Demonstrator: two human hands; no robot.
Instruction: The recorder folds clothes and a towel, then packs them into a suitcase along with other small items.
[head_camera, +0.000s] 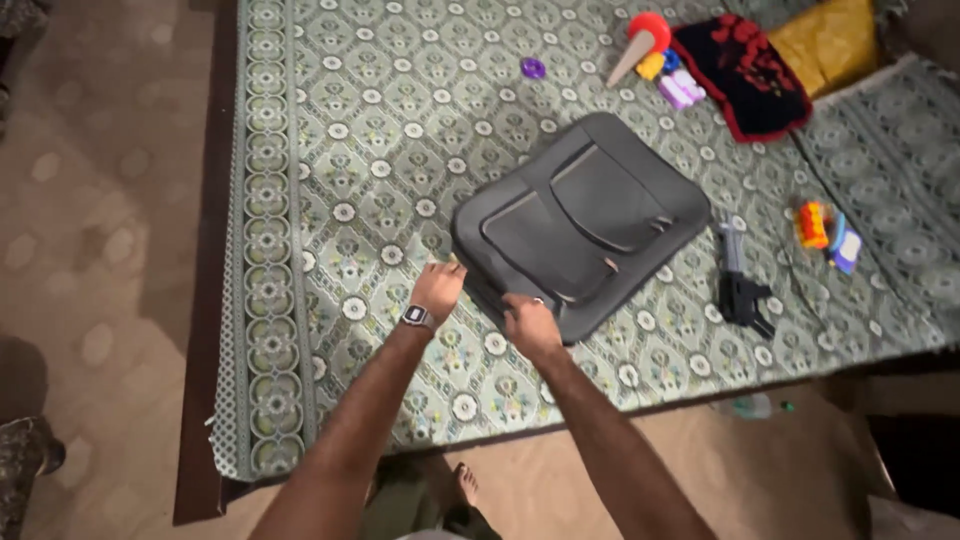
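The left hand's fingers curl onto the near corner of a flat dark grey bag; the left hand wears a wristwatch. The right hand closes its ringed fingers over the bag's near edge. The bag lies tilted on a green patterned bedspread. Just right of it lies a black toy gun, then a small orange and blue toy. Beyond sit a purple ring, a red-topped cone, a black and red cloth and a yellow cushion.
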